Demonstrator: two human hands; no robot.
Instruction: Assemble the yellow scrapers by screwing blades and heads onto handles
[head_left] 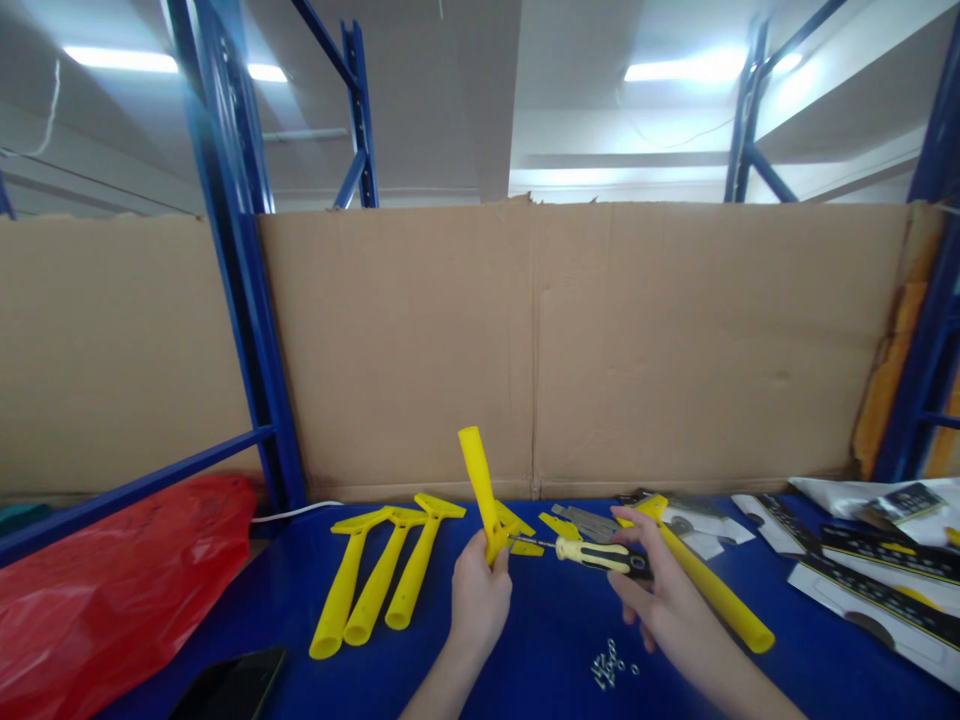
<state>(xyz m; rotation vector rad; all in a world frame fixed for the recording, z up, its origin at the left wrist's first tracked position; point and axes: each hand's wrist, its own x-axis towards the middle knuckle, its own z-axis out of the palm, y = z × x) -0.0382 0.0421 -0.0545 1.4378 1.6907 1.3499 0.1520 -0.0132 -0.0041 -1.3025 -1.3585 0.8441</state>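
Note:
My left hand (481, 597) is closed around the head end of a yellow plastic scraper (478, 475), whose tubular handle points up and leans left. A screwdriver (600, 555) with a cream and black handle lies nearly level, its shaft reaching the scraper's head. Whether the tip sits in a screw is too small to tell. The butt of that screwdriver is in my right hand (656, 585), between thumb and fingers, with the index finger stretched above it. Below the screwdriver, small screws and nuts (606, 668) lie loose on the blue tabletop (540, 640).
Several yellow scrapers (367, 580) lie at left, another (720, 590) under my right forearm's far side. Behind are yellow plates (561, 526) and grey blades (592, 523). Packaged items (877, 610) fill the right, a red bag (127, 590) and phone (229, 685) the left. Cardboard (412, 350) stands behind.

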